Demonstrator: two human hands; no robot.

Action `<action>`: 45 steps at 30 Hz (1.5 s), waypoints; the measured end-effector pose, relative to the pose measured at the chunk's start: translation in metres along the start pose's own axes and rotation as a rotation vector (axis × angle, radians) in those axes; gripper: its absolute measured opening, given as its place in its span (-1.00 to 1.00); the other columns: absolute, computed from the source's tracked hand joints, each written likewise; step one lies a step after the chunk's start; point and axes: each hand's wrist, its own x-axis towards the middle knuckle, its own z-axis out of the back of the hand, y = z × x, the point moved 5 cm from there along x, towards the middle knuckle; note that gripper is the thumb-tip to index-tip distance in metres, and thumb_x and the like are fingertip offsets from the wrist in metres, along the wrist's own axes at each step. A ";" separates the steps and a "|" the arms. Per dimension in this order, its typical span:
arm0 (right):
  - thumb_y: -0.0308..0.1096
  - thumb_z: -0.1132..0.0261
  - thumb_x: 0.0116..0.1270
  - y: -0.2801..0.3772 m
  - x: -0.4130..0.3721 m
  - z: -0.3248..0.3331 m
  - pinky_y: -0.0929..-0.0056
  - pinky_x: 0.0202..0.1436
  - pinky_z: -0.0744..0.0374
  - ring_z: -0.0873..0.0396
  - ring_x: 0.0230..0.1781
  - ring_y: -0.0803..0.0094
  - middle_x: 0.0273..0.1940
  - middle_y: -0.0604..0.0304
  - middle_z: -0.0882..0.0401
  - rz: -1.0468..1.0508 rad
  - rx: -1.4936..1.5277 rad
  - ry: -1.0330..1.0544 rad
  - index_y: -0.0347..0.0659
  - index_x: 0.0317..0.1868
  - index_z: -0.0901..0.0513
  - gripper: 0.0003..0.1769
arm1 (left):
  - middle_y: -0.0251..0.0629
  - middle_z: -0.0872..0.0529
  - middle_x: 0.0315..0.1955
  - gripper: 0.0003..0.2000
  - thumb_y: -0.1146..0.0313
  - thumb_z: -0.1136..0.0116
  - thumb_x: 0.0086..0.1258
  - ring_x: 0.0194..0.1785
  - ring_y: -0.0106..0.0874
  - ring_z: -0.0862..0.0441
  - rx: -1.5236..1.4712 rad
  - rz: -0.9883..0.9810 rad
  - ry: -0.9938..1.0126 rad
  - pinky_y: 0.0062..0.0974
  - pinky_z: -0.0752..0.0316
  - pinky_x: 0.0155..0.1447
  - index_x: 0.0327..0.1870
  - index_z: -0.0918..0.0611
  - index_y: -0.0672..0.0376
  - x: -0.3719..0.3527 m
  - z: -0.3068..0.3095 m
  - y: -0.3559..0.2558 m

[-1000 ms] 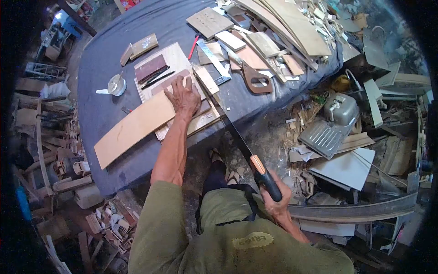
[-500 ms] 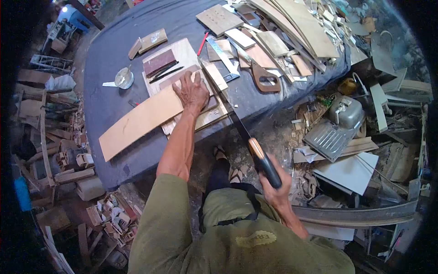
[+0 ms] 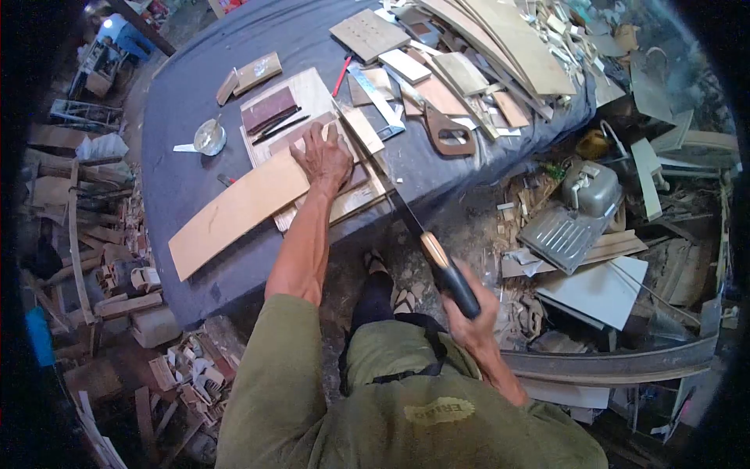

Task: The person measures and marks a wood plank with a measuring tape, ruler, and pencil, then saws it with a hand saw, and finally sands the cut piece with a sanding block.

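Two hands at work, both the person's own. Left hand (image 3: pixel 324 160) lies palm down, fingers spread and flat, pressing on a stack (image 3: pixel 355 199) of thin boards at the near edge of the desk (image 3: pixel 180 156); it grips nothing. Right hand (image 3: pixel 469 316) is closed in a full fist round the black grip of a saw (image 3: pixel 422 238), held low, off the desk and near the body. The blade runs up and left from that hand and meets the stack just right of the left hand, close beside the fingers but apart from them. Judged from this, the cut is under way and not through: no loose offcut shows under the blade, and the kerf's depth cannot be told. A long pale plank (image 3: pixel 234 211) lies aslant to the left, its right end under the left hand, its left end past the desk's near edge. Farther off on the desk: a dark panel (image 3: pixel 269 109) with pencils on it, a small tin (image 3: pixel 209 137) to the left, a steel square (image 3: pixel 375 98), and a second saw's wooden handle (image 3: pixel 449 133) to the right. Scrap boards (image 3: pixel 500 47) are heaped at the far right. On the floor to the right, among offcuts, lies a steel sink (image 3: pixel 578 211).
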 end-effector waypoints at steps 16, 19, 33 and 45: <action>-0.58 -0.33 0.21 -0.051 -0.037 -0.008 0.50 -0.25 -0.59 -0.66 -0.35 0.55 -0.28 0.08 -0.75 0.067 0.007 -0.071 -0.23 0.31 -0.63 -0.41 | -0.19 -0.54 0.25 -0.61 0.28 -0.18 0.35 0.44 -0.17 -0.35 -0.052 -0.038 -0.028 0.44 0.04 0.50 0.20 -0.68 0.05 -0.004 -0.003 0.001; -0.57 -0.33 0.21 -0.043 -0.019 -0.013 0.48 -0.25 -0.62 -0.69 -0.38 0.47 -0.29 0.03 -0.75 0.043 0.013 -0.070 -0.23 0.30 -0.63 -0.42 | -0.18 -0.52 0.30 -0.60 0.27 -0.19 0.35 0.46 -0.16 -0.33 -0.027 -0.035 0.003 0.44 0.05 0.50 0.21 -0.67 0.05 -0.006 -0.006 0.002; -0.54 -0.34 0.22 -0.032 0.006 -0.017 0.50 -0.26 -0.60 -0.62 -0.45 0.49 -0.37 0.09 -0.66 0.004 0.007 -0.040 -0.17 0.33 -0.60 -0.39 | -0.16 -0.51 0.31 -0.60 0.27 -0.17 0.38 0.44 -0.15 -0.36 0.006 -0.039 0.013 0.40 -0.07 0.47 0.23 -0.65 0.09 -0.004 0.001 -0.004; -0.58 -0.31 0.21 -0.005 -0.009 0.011 0.52 -0.21 -0.59 -0.64 -0.31 0.56 -0.29 0.08 -0.72 -0.034 0.038 0.001 -0.21 0.31 -0.62 -0.41 | -0.17 -0.52 0.28 -0.63 0.25 -0.15 0.40 0.41 -0.17 -0.38 0.007 -0.036 -0.027 0.39 -0.04 0.47 0.21 -0.66 0.05 -0.003 0.005 -0.003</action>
